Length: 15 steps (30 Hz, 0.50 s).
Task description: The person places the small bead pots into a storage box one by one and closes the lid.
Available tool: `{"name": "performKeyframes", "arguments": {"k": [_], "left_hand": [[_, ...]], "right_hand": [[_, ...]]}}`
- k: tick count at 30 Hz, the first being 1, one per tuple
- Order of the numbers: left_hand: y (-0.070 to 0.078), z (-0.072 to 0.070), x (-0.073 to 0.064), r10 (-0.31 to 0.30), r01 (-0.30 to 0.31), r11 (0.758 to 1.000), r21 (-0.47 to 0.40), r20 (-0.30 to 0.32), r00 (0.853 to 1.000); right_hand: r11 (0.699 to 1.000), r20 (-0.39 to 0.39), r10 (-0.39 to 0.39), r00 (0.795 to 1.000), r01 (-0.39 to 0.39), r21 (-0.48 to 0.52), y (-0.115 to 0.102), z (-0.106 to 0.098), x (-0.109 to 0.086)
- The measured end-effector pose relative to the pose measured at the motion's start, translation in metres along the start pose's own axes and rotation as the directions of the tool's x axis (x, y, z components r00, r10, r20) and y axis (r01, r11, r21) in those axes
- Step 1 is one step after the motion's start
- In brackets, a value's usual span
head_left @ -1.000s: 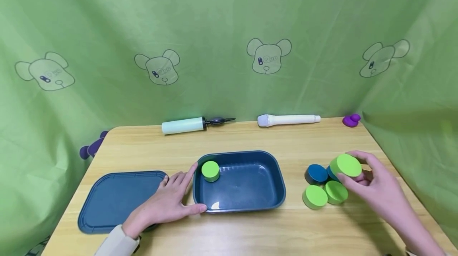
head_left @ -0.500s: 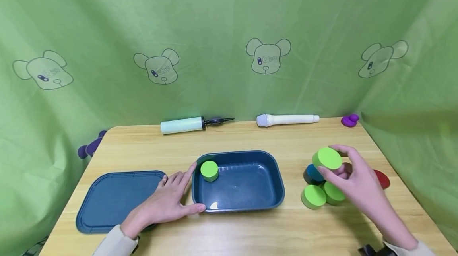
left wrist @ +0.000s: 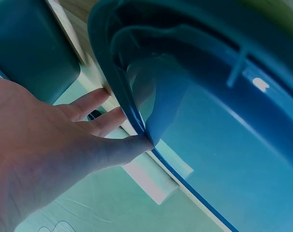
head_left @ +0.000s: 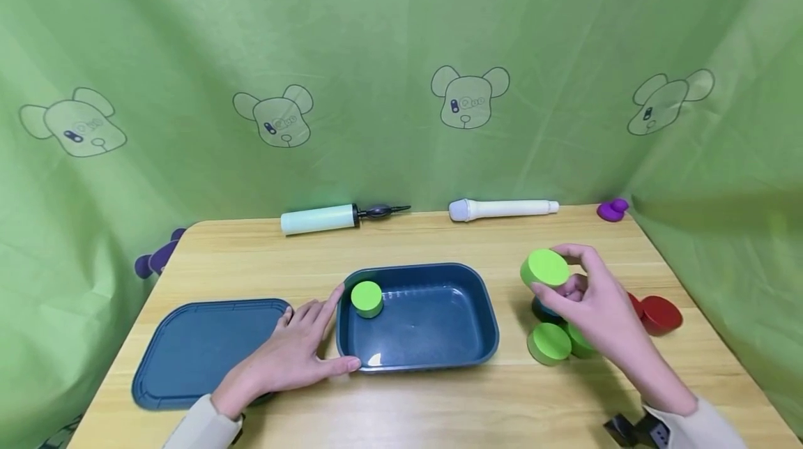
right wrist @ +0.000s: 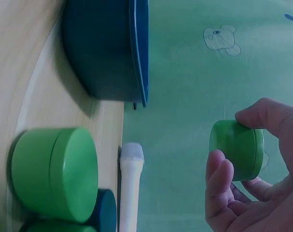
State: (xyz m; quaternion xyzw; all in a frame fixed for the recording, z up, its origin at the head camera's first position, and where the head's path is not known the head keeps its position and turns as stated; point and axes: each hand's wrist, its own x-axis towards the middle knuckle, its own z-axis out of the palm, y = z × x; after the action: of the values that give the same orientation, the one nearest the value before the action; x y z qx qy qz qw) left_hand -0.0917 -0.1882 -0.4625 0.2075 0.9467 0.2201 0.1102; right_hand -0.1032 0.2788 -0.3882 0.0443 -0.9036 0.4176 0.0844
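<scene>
My right hand (head_left: pixel 590 295) pinches a small green round container (head_left: pixel 545 268) between thumb and fingers, raised above the table. A lid seam circles it in the right wrist view. Below and near that hand stand more green containers (head_left: pixel 549 344), with a blue container (head_left: pixel 544 311) partly hidden. My left hand (head_left: pixel 291 355) rests with spread fingers at the left end of a dark blue open box (head_left: pixel 426 327). Its thumb touches the rim in the left wrist view. Inside the box, at its left end, sits another green container (head_left: pixel 366 299).
A flat blue lid (head_left: pixel 210 351) lies on the table at left, partly under the left hand. Red containers (head_left: pixel 661 315) stand at right behind the right wrist. Along the back edge are a hand pump (head_left: pixel 320 219), a white microphone (head_left: pixel 508 209) and a purple knobbed object (head_left: pixel 612 210).
My right hand has carried the green container leftward and a little up, away from the cluster, which uncovers the red containers. The left hand keeps its place at the box.
</scene>
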Motion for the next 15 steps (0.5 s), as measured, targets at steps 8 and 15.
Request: {"name": "performKeyframes", "arguments": {"k": [8, 15], "left_hand": [[-0.001, -0.001, 0.0, 0.012, -0.012, 1.0, 0.0, -0.014, 1.0], [-0.002, 0.0, 0.001, 0.001, -0.001, 1.0, 0.005, -0.005, 1.0]], "right_hand": [[0.999, 0.021, -0.028, 0.999, 0.028, 0.025, -0.014, 0.01, 0.01], [0.997, 0.038, -0.032, 0.999, 0.03, 0.065, -0.016, 0.026, 0.015]]}}
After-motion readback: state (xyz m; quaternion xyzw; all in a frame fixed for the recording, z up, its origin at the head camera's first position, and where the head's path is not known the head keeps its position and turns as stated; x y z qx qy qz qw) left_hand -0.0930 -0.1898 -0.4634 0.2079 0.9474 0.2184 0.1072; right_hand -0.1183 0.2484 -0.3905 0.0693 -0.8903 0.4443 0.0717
